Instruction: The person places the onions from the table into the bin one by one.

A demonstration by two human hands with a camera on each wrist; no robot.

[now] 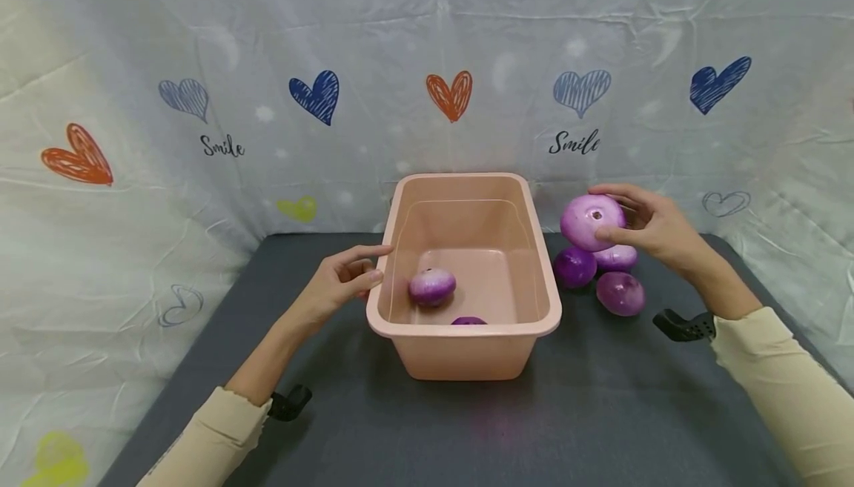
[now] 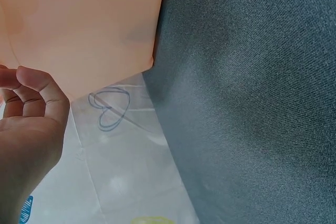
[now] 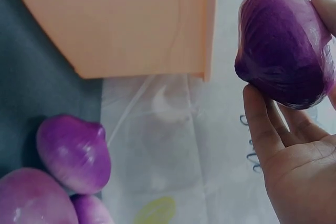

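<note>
A pink plastic tub stands in the middle of the dark grey table. Inside it lie a purple-and-white onion and a second purple one, mostly hidden by the near rim. My right hand grips a large purple onion, held up in the air to the right of the tub. Below it three more purple onions lie on the table. My left hand hovers at the tub's left wall, fingers loosely curled, holding nothing.
A white cloth backdrop with drawn hearts and the word "Smile" rises behind and beside the table. Black wrist straps show at both sleeves. Bare grey surface lies in front of the tub.
</note>
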